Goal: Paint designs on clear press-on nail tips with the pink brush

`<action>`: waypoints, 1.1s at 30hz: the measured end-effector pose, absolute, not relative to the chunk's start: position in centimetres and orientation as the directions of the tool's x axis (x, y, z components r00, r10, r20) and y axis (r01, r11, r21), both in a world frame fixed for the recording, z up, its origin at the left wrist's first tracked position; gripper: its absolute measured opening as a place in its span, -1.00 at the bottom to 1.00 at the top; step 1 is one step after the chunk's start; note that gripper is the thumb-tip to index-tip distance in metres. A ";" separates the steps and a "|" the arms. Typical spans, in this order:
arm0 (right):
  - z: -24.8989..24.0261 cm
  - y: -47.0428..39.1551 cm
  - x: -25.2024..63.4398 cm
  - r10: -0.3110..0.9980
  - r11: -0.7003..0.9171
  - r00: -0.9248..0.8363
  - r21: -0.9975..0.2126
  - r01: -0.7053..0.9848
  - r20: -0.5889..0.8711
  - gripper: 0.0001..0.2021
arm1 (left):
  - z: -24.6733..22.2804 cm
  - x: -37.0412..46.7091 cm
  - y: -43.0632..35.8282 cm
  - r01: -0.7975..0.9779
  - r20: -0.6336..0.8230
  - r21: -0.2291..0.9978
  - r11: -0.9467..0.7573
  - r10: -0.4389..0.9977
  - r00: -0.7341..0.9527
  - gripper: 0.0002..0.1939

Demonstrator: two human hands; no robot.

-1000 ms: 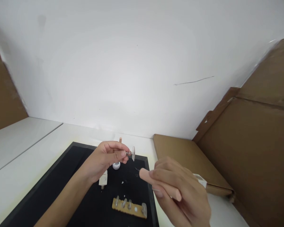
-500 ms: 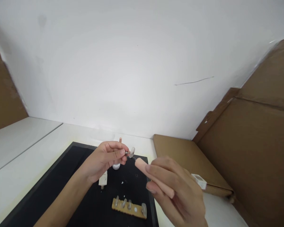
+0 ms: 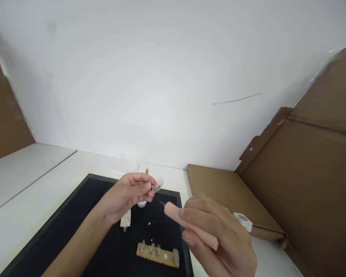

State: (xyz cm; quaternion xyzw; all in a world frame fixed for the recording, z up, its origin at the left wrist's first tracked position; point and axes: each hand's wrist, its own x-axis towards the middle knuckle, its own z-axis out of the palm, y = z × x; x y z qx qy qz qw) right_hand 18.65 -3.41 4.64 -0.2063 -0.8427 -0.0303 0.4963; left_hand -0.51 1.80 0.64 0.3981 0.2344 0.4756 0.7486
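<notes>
In the middle of the view, my left hand [image 3: 134, 192] pinches a translucent false nail tip [image 3: 158, 185] by a small dark mount at its base. My right hand [image 3: 219, 231] is closed around the pink handle of a thin brush [image 3: 190, 225]. The brush's fine dark tip points up and left, a short gap below the nail tip. Below, on the black mat [image 3: 103, 246], a yellowish strip [image 3: 158, 260] carries several more clear nail tips, standing up, and one small white spot.
A white round lid or jar [image 3: 142, 204] and a pink stick end [image 3: 147, 171] show behind my left hand. Near my wrist lies a cream block-like piece [image 3: 125, 220]. To the right are a flat cardboard box [image 3: 219, 184] and a small white box [image 3: 243, 221].
My right hand has drawn the brush slightly down and right, off the nail tip. The nail tip has turned in my left fingers and shows more of its broad face.
</notes>
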 end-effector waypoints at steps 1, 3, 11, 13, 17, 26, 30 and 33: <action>4.7 -3.4 18.7 0.329 0.904 -0.417 -0.154 0.400 0.847 -0.87 | 0.7 -0.5 1.8 -0.527 0.026 0.817 0.231 0.900 0.435 -0.79; 4.8 -3.3 18.7 0.328 0.895 -0.424 -0.134 0.425 0.844 -0.85 | 0.9 -0.3 1.8 -0.533 0.018 0.812 0.239 0.902 0.431 -0.79; 4.6 -3.3 18.8 0.296 0.894 -0.454 -0.076 0.442 0.840 -0.87 | 1.1 -0.3 1.6 -0.538 0.031 0.807 0.244 0.892 0.451 -0.85; 4.6 -3.3 18.7 0.297 0.890 -0.429 -0.084 0.448 0.853 -0.88 | 0.9 -0.4 1.7 -0.531 0.037 0.813 0.239 0.890 0.455 -0.85; 4.9 -3.2 18.7 0.297 0.904 -0.481 -0.080 0.421 0.825 -0.84 | 1.0 -0.3 1.7 -0.519 0.027 0.819 0.246 0.887 0.462 -0.82; 4.6 -3.3 18.9 0.287 0.868 -0.433 -0.040 0.495 0.855 -0.83 | 0.8 -0.6 1.7 -0.497 0.029 0.834 0.241 0.879 0.475 -0.83; 5.2 -3.2 18.7 0.263 0.904 -0.499 -0.031 0.426 0.826 -0.85 | 1.2 -0.1 1.7 -0.504 0.025 0.824 0.257 0.874 0.486 -0.80; 5.2 -3.3 18.7 0.262 0.897 -0.507 -0.013 0.442 0.821 -0.87 | 1.3 0.0 1.6 -0.507 0.027 0.822 0.257 0.873 0.486 -0.80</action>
